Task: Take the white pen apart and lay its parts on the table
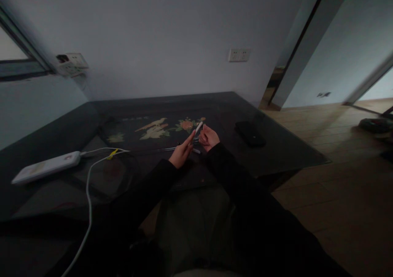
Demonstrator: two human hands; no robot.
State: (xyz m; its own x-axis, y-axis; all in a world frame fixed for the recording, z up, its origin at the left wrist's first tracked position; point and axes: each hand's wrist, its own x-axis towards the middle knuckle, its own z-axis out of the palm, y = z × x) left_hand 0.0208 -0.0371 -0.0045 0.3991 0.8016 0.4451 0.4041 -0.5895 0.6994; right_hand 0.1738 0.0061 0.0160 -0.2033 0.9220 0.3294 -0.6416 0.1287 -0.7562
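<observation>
My left hand (181, 151) is closed around a slim white stick-like object (199, 127), which tilts up and to the right above the table. Just right of its upper end is my right hand (209, 138), with fingers curled together. Whatever those fingers pinch, if anything, is too small to make out. On the dark tabletop below my hands lies a small whitish piece (196, 150), partly hidden by the left hand. Thin shiny lines (166, 149) run just left of that hand; I cannot tell what they are.
A dark glossy table (285, 150) bears a bird-and-flower picture (155, 130). To the right lies a black phone-like object (250, 133). A white power strip (47, 167) sits at left, its white cable (89, 187) trailing off the front edge. Wall sockets (239, 55) are behind.
</observation>
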